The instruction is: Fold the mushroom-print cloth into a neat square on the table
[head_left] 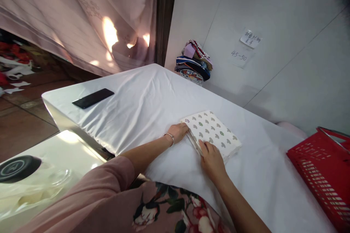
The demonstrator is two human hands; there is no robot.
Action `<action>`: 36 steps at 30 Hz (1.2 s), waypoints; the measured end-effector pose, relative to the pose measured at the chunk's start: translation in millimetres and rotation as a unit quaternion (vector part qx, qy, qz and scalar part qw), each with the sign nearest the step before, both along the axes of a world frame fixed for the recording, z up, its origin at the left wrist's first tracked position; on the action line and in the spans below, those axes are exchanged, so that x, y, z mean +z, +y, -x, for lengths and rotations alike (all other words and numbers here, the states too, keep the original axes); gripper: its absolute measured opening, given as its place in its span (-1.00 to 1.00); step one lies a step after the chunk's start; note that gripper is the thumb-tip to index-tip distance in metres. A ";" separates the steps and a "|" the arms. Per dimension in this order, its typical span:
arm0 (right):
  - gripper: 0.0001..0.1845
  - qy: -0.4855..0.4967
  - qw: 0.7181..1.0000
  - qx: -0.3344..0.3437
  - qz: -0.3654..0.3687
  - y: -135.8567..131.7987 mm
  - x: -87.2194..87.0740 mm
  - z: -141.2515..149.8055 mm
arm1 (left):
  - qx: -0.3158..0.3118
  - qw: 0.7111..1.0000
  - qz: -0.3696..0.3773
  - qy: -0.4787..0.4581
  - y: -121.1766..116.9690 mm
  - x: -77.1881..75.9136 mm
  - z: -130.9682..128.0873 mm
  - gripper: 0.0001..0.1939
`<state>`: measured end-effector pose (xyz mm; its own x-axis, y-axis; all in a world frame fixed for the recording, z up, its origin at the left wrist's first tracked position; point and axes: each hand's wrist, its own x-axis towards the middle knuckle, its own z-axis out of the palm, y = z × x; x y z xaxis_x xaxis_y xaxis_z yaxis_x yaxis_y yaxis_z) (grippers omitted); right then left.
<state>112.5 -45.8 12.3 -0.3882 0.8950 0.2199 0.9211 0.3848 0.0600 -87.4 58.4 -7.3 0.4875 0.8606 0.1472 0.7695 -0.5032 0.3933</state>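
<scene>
A folded white cloth (212, 129) with grey mushroom-like prints and a few small green and purple motifs lies flat on the white-covered table (136, 105). My left hand (178, 133), with a bracelet at the wrist, grips the cloth's left corner, fingertips at the folded edge. At the near edge, my right hand (213, 158) holds the cloth between thumb and fingers, thumb side towards the left. The undersides of the fingers are partly hidden.
A black phone (93, 98) lies at the table's left. Folded clothes (193, 63) are stacked against the wall at the back. A red plastic basket (319, 171) stands on the right. At lower left, a round black object (19, 168) rests on a white surface (82, 149).
</scene>
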 end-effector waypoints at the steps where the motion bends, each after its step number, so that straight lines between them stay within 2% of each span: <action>1: -0.27 -0.008 1.000 -0.002 -0.003 -0.2 -0.6 0.7 | 0.008 1.000 0.000 -0.002 0.3 0.1 0.5 -0.79; 4: -0.26 -0.034 0.999 -0.010 -0.005 -1.3 -1.9 3.8 | 0.020 1.000 -0.001 0.000 1.3 0.8 2.0 -0.81; 11: -0.21 -0.066 0.997 -0.015 -0.025 0.2 0.5 8.4 | -0.011 1.000 -0.003 -0.009 2.8 1.0 1.8 -0.78; 18: -0.12 0.016 0.996 -0.038 0.081 11.2 19.1 -4.4 | -0.040 0.998 -0.027 0.047 3.3 1.3 1.1 -0.73; 25: -0.13 0.076 0.990 -0.043 0.107 13.1 36.5 -8.6 | -0.029 0.997 -0.061 0.048 2.4 -0.1 0.7 -0.78; 29: -0.12 0.064 0.988 -0.046 0.130 8.2 31.2 -0.7 | -0.029 0.995 -0.074 0.060 4.4 -2.9 1.0 -0.78; 33: -0.20 0.019 0.988 -0.054 0.140 1.5 22.5 8.1 | -0.034 0.994 -0.077 0.070 6.3 -4.2 1.2 -0.78; 36: -0.16 0.037 0.986 -0.058 0.149 1.3 26.7 6.8 | -0.033 0.994 -0.078 0.073 6.3 -4.1 1.4 -0.78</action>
<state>105.7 -44.5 39.0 -0.2714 0.9618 -0.0360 0.9578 0.2662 -0.1084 -88.8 64.7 -11.4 0.5681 0.7983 0.1997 0.7760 -0.6005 0.1928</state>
